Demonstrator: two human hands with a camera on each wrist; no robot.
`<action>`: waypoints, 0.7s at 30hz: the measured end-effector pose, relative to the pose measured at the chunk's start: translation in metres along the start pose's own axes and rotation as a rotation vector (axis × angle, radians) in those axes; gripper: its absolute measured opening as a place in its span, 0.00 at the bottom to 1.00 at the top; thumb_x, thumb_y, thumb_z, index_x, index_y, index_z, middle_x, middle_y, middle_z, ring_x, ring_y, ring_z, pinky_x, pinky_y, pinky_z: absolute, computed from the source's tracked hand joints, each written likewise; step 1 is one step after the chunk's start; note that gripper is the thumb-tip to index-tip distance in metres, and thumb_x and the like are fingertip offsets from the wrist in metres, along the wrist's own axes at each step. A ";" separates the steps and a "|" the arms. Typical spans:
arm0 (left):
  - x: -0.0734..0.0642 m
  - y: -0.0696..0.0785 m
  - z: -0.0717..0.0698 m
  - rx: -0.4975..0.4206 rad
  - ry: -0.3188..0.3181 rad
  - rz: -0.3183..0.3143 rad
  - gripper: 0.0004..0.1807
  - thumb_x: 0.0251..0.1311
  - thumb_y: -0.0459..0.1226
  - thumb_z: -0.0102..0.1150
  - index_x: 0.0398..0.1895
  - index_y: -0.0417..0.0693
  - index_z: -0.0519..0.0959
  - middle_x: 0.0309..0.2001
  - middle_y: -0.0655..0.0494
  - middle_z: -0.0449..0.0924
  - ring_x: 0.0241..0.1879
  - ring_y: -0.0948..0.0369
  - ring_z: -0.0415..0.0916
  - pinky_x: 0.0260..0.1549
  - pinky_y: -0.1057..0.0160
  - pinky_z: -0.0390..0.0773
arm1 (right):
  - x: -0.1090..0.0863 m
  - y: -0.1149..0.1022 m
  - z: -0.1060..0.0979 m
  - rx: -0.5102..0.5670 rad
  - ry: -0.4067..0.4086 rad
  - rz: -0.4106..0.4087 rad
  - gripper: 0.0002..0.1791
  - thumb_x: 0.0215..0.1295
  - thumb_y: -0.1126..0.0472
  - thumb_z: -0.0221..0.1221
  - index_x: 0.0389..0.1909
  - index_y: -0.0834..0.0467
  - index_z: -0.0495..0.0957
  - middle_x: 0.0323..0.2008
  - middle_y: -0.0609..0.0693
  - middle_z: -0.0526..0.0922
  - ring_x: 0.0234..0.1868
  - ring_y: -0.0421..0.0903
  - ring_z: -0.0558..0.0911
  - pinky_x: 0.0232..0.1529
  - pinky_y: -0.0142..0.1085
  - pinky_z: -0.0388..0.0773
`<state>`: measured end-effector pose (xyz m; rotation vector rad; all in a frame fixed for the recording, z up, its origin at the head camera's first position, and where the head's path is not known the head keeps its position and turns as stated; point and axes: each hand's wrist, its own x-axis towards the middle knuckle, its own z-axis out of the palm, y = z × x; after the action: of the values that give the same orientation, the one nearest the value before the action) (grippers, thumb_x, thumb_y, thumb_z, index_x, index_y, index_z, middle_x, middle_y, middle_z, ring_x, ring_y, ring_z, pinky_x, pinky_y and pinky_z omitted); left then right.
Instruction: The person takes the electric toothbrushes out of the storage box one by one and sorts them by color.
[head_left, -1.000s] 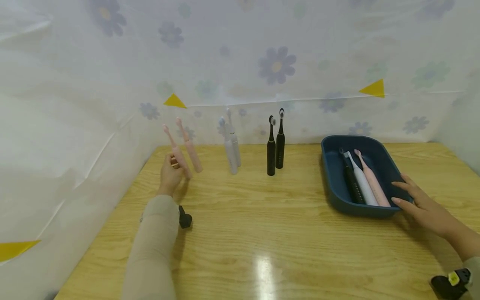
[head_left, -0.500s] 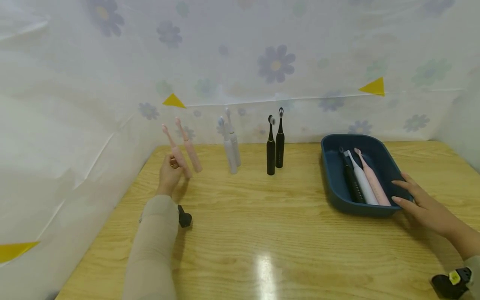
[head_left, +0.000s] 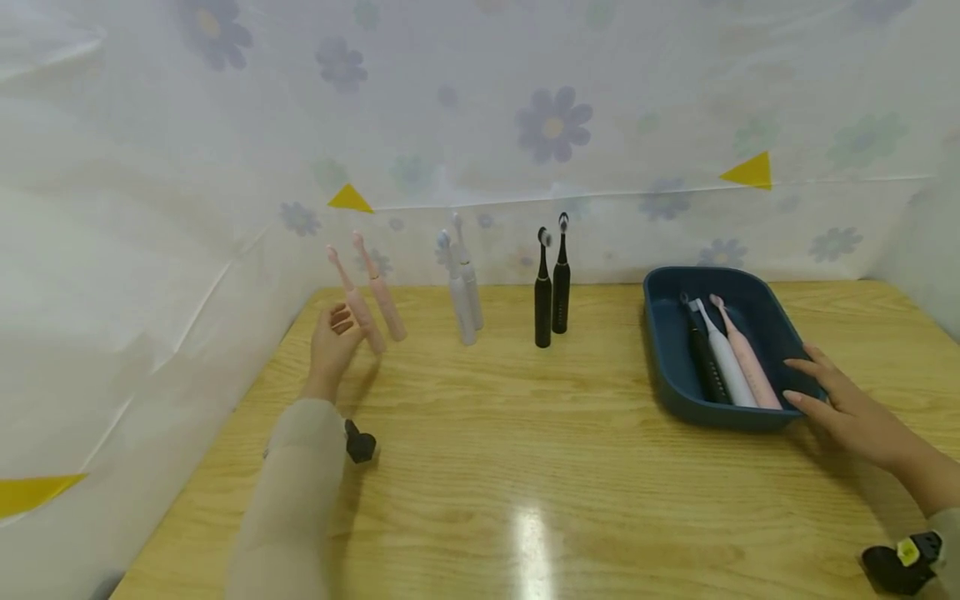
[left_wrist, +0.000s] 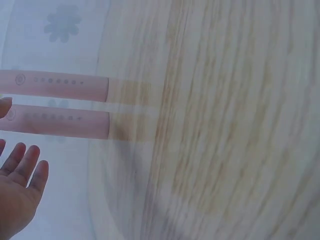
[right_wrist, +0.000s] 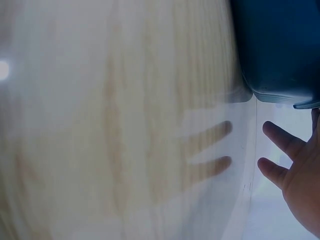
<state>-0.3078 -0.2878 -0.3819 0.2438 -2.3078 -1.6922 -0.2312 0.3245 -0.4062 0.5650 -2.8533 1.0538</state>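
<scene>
Two pink electric toothbrushes stand upright at the table's left, the front one [head_left: 365,319] and the rear one [head_left: 387,308]. Beside the front one is my left hand [head_left: 332,346], its fingers spread loosely and apart from the handle in the left wrist view. The thumb [left_wrist: 5,107] there overlaps the front handle; whether it touches is unclear. My right hand [head_left: 851,417] rests at the right rim of a dark blue bin [head_left: 675,407], fingers extended. Inside the bin lie a black toothbrush [head_left: 706,362], a white toothbrush [head_left: 727,362] and a pink toothbrush [head_left: 753,367].
Two white toothbrushes [head_left: 461,308] stand left of centre, and two black toothbrushes [head_left: 542,310] stand right of them. Behind the wooden table [head_left: 570,467] hangs a flower-patterned sheet [head_left: 450,133] with yellow triangles on it.
The left hand has loosened its grip on the front pink toothbrush and drawn slightly left; the toothbrush stays upright. The right hand has stayed at the bin.
</scene>
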 end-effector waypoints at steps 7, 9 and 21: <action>-0.008 0.007 -0.003 0.042 0.034 0.055 0.34 0.50 0.32 0.57 0.60 0.39 0.54 0.58 0.44 0.57 0.57 0.52 0.56 0.54 0.58 0.58 | 0.000 0.000 0.000 0.002 0.000 -0.006 0.31 0.65 0.62 0.44 0.61 0.73 0.43 0.63 0.62 0.24 0.58 0.68 0.28 0.42 0.69 0.35; -0.011 0.011 -0.004 0.064 0.052 0.092 0.33 0.50 0.32 0.57 0.59 0.38 0.55 0.57 0.44 0.57 0.57 0.52 0.56 0.54 0.57 0.57 | 0.000 0.000 0.000 -0.001 0.002 -0.008 0.31 0.65 0.62 0.44 0.61 0.74 0.43 0.63 0.62 0.24 0.58 0.68 0.28 0.42 0.69 0.35; -0.042 0.038 0.008 0.112 0.007 0.349 0.30 0.48 0.27 0.57 0.56 0.35 0.59 0.53 0.42 0.62 0.53 0.50 0.60 0.51 0.54 0.61 | 0.000 0.001 0.000 -0.003 0.001 -0.003 0.30 0.65 0.62 0.44 0.60 0.75 0.43 0.62 0.64 0.24 0.58 0.69 0.29 0.42 0.70 0.36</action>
<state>-0.2696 -0.2564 -0.3530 -0.1261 -2.2806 -1.3909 -0.2313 0.3254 -0.4067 0.5682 -2.8517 1.0490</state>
